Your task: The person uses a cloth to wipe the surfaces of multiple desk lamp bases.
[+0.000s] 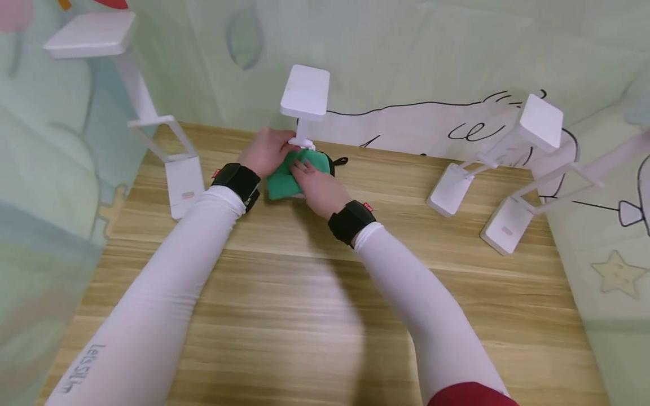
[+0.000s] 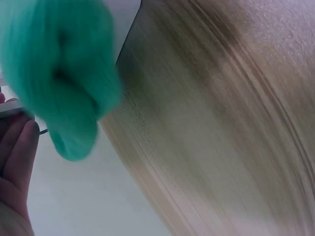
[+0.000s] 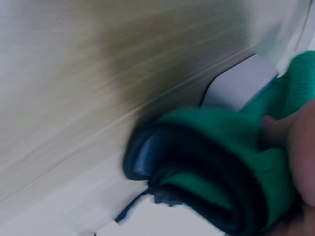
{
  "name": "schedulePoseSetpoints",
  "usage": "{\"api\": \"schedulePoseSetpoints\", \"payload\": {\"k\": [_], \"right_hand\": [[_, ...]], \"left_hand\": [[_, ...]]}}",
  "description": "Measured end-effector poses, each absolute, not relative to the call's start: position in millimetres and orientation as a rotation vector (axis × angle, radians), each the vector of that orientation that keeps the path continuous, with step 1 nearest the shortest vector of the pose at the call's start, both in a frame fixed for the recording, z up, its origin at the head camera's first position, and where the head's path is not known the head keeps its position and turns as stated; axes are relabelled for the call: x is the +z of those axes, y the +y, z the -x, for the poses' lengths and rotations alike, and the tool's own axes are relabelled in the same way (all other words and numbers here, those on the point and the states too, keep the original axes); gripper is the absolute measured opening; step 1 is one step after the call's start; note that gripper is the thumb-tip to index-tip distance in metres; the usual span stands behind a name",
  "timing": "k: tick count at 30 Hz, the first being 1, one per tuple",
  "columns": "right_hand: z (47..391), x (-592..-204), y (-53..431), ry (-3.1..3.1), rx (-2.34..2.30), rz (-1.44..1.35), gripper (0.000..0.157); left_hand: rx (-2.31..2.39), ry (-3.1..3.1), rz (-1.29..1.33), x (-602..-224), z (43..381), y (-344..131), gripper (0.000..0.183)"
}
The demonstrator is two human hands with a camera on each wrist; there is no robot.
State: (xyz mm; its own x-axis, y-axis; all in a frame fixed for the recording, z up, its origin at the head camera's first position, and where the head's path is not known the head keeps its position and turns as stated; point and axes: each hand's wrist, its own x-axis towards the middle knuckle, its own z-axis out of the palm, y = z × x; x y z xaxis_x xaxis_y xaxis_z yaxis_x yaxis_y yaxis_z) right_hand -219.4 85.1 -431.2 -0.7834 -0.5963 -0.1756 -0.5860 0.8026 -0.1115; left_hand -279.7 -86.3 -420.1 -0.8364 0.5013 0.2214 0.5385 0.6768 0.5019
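At the back of the wooden table stands a small white desk lamp (image 1: 306, 93), its flat head raised. My left hand (image 1: 265, 151) pinches the lamp's stem at the joint under the head; its fingers (image 2: 22, 152) show at the left of the left wrist view. With my right hand (image 1: 325, 192) I grip a green cloth (image 1: 281, 185) bunched over the lower part of this lamp. Black trim and a small black loop (image 3: 133, 204) edge the cloth in the right wrist view. Part of the pale lamp base (image 3: 243, 83) sticks out from under it.
A taller white lamp (image 1: 184, 183) stands to the left. Two more white lamps stand at the right, one nearer the back (image 1: 449, 189) and one by the right edge (image 1: 508, 225). A printed curtain (image 1: 406, 51) hangs behind the wooden table (image 1: 284, 316).
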Motion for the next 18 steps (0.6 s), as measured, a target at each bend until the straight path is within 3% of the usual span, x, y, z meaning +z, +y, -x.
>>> {"api": "schedulePoseSetpoints", "payload": {"k": [11, 18], "right_hand": [[174.3, -409.4, 75.5, 2.653, 0.181, 1.107, 0.047], [200.9, -422.0, 62.6, 2.721, 0.021, 1.127, 0.048]], "left_hand": [[-0.819, -2.821, 0.838, -421.4, 281.6, -89.9, 0.020], [-0.831, -2.856, 0.833, -419.9, 280.4, -84.7, 0.019]]}}
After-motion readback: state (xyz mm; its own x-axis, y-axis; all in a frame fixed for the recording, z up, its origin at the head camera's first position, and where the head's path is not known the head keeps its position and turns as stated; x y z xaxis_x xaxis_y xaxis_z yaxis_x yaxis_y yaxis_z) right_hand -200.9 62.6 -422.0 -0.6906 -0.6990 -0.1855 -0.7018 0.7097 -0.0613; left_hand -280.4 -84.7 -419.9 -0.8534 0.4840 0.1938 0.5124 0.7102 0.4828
